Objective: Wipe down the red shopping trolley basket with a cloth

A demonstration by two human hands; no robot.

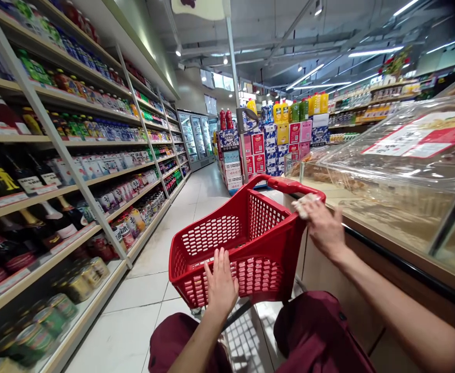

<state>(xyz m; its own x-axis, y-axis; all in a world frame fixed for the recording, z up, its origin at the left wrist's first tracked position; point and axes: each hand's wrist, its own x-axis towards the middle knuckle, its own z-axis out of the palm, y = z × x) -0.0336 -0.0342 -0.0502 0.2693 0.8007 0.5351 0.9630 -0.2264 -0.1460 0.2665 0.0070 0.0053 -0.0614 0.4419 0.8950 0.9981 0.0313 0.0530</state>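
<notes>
A red plastic shopping cart (264,282) stands sideways in front of my knees, its perforated basket bare inside where I can see. My left hand (221,285) lies against the near side of the basket at its rim, fingers stretched out and holding nothing. Under the fingers of my right hand (324,225) is a crumpled whitish cloth (305,205), pressed to the cart's upper right corner by the handle (285,185). Part of the cloth is hidden by the hand.
Shelves of bottles and cans (122,140) line the left side. A counter (351,207) with clear plastic food packs (406,150) runs close on the right. Stacked drink cartons (258,153) and a pole (233,67) stand ahead, beside the tiled aisle (196,197).
</notes>
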